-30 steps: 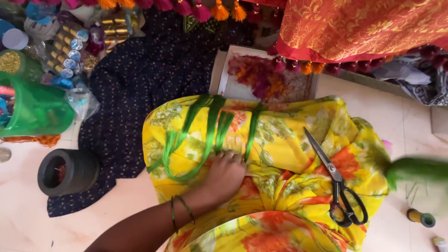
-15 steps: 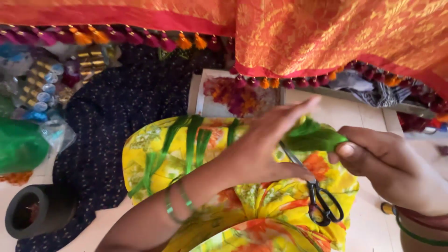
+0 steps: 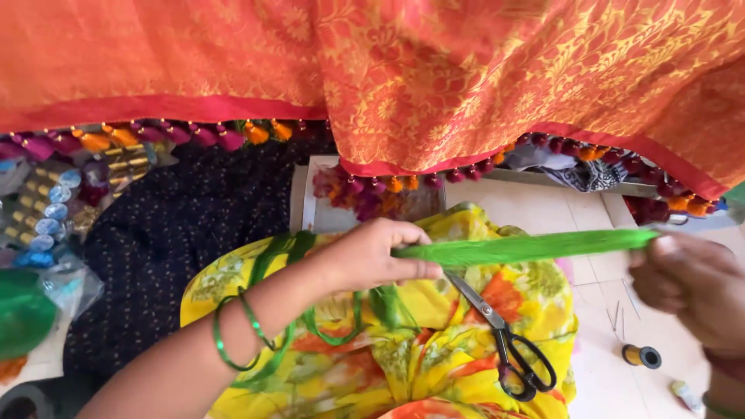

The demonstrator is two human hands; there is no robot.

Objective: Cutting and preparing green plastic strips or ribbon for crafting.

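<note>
A bundle of green thread (image 3: 528,248) is stretched level between my two hands above my lap. My left hand (image 3: 369,256) pinches its left end; green bangles circle that wrist. My right hand (image 3: 687,287) grips the other end at the right edge, a little blurred. Below the thread lies a yellow floral cloth (image 3: 434,341) with more green thread looped over it (image 3: 326,334). A pair of black-handled scissors (image 3: 504,341) rests on that cloth, blades pointing up-left towards my left hand.
An orange and gold cloth with a red border and a tassel fringe (image 3: 434,85) hangs across the top. A dark dotted fabric (image 3: 178,233) lies at left, beside thread spools (image 3: 46,209). A gold spool (image 3: 641,356) and several needles (image 3: 617,318) sit on the pale floor.
My hands have drawn apart, pulling the green thread out into a long taut strand. The view has tilted up, so the orange cloth fills more of the top.
</note>
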